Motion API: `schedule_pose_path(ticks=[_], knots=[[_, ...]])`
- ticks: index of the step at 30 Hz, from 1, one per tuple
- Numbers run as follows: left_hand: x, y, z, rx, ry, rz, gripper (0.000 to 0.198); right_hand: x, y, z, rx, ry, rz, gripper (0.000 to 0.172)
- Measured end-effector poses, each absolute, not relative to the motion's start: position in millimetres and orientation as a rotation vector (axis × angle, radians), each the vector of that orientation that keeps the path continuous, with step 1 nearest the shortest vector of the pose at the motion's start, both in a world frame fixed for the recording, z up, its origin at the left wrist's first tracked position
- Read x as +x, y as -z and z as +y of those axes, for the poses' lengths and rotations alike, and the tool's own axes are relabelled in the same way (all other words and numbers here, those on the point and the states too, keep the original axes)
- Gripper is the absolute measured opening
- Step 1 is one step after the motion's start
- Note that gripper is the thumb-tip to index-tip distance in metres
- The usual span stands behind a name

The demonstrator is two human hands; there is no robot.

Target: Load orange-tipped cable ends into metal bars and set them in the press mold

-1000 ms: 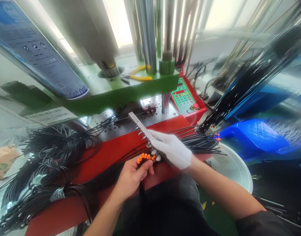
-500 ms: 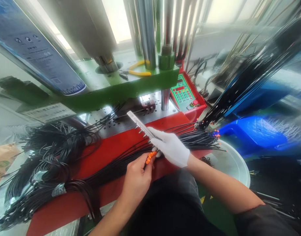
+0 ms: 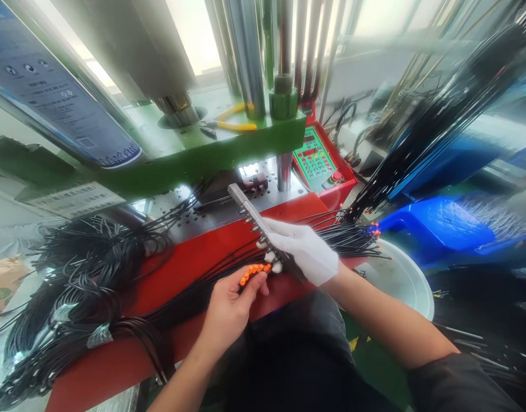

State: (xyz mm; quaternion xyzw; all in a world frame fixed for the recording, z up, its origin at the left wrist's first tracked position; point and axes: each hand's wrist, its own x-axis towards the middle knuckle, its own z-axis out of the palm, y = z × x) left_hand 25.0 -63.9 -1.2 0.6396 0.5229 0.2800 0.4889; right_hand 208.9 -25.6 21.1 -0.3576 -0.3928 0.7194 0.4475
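My bare left hand (image 3: pixel 234 303) is closed, pinching a row of small orange pieces (image 3: pixel 252 274) between thumb and fingers. What the pieces are attached to is hidden in my fist. My right hand (image 3: pixel 303 252), in a white glove, grips a metal bar (image 3: pixel 246 207) with a line of short pins along its lower side. The glove's fingertips show below the bar, close to the right end of the orange row. Whether the pieces touch the bar cannot be told. Under both hands, a bundle of long black cables (image 3: pixel 211 289) lies across a red surface (image 3: pixel 177 272).
A green press (image 3: pixel 211 149) stands ahead, with yellow-handled pliers (image 3: pixel 234 123) on it. A red control box (image 3: pixel 316 163) sits at its right. Coiled black cables (image 3: pixel 95 257) lie at left. A blue bin (image 3: pixel 438 226) and a white round container (image 3: pixel 411 274) are at right.
The bar has turned, so more of its pins and the glove's fingertips show. My left hand has shifted slightly left, and the orange row now lies more spread out.
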Motion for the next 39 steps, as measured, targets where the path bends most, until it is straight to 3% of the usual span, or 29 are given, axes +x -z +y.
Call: schedule_pose_path(ticks=[12,24,30,39], knots=[[26,-2,-64,1.525,-0.685,1.258,0.03,205,-28,-29,-0.918,-1.763,-1.025,0.049],[33,-12,-62,1.729,-0.633,1.344,0.035,198,-33,-33,-1.195,-1.453,-1.277,0.05],[43,-12,-67,1.847,-0.714,1.406,0.028,196,-29,-34,-1.242,-1.443,-1.27,0.049],[31,-10,-54,1.171,-0.839,1.16,0.028,217,-32,-30,-0.978,-1.693,-1.123,0.052]])
